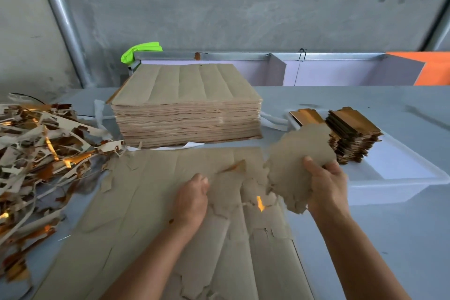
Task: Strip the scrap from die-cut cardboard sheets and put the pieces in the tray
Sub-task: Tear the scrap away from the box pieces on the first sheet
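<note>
A brown die-cut cardboard sheet (151, 202) lies flat on the table in front of me, torn along its right part. My left hand (191, 200) presses on the sheet near the tear, its fingers curled on the cardboard. Just right of the sheet, my right hand (326, 184) is lifted and grips a bunch of brown cut-out pieces (295, 158). The white tray (399, 178) sits at the right and holds stacks of gold-faced pieces (353, 136).
A tall stack of uncut sheets (187, 107) stands behind the working sheet. A heap of stripped scrap (41, 148) with gold glints fills the left side. A grey wall, a metal rail and an orange panel (431, 68) close the back.
</note>
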`<state>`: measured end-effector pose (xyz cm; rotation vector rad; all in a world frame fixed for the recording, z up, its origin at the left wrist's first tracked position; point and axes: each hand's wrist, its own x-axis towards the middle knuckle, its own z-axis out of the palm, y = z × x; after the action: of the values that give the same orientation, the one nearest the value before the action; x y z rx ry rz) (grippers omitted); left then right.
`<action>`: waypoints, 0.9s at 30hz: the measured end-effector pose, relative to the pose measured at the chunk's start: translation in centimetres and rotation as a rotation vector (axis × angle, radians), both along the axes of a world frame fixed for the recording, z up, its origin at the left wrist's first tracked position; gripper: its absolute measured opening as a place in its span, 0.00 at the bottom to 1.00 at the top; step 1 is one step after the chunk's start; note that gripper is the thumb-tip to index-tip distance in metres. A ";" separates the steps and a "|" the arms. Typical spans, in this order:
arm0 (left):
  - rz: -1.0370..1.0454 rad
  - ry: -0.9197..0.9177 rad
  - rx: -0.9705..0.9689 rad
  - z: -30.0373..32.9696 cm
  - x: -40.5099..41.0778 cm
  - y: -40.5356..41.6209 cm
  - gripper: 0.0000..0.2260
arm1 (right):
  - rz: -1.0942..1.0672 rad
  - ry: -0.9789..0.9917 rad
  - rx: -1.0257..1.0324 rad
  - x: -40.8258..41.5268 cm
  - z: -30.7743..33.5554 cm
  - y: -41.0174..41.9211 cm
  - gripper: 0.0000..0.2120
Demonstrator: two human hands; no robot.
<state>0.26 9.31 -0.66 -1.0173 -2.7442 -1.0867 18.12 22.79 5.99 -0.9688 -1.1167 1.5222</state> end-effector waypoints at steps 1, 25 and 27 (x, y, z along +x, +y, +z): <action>0.097 -0.047 0.071 0.0 -0.6 -0.4 0.10 | -0.045 0.026 -0.013 0.3 0.2 0.4 0.05; -0.378 -0.487 0.386 5.2 6.9 -0.3 0.17 | 0.074 0.346 -0.385 -3.9 1.3 -2.2 0.05; -0.390 -0.623 0.441 5.1 6.8 -0.5 0.10 | 0.069 0.361 -0.392 -3.9 1.3 -2.2 0.05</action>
<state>7.07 8.84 4.40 -1.3420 -2.5159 -2.2822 14.18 20.59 7.25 -0.8669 -0.6124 1.9257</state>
